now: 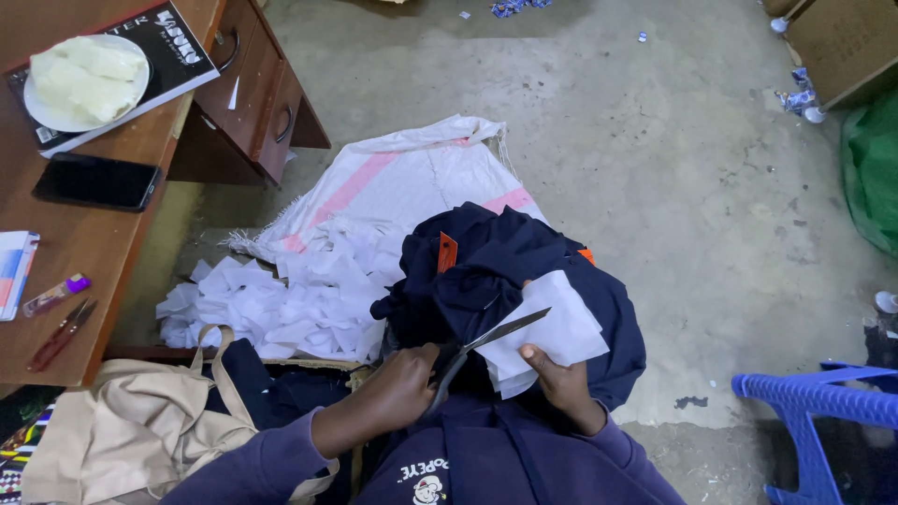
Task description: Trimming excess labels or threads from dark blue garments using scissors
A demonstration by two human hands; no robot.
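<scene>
Hands clasped on scissors [486, 341] and white paper [552, 337], blades pointing up-right along their length.

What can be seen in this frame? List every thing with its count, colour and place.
steel scissors: one, silver, cutting the white piece.
white fabric piece: one, on lap.
navy blue garment: one, on lap.
white fabric offcuts: a heap, on the sack.
white woven sack: one, pink-striped, on floor.
brown wooden desk: one, at left.
black phone: one, on desk.
white plate: one, on a magazine.
blue plastic stool: one, lower right.
beige cloth bag: one, lower left.
left hand: works scissors.
right hand: holds the white piece.
</scene>
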